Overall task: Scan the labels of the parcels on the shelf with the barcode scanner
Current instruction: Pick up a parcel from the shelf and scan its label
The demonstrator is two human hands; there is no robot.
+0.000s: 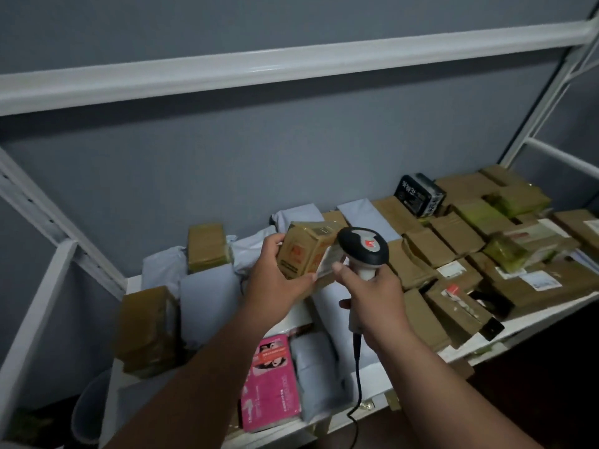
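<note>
Above the white metal shelf (531,314) of brown and grey parcels, the left hand (275,280) gripped a small brown cardboard parcel (304,251) in curled fingers, while the right hand (372,298) clasped the grey-and-black corded barcode scanner (364,246), its head touching that parcel's white label (329,262).

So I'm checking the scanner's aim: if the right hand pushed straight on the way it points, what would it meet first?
Most likely the small cardboard parcel held up by the left hand. The right hand points the barcode scanner at its near end; whether they touch is unclear.
</note>
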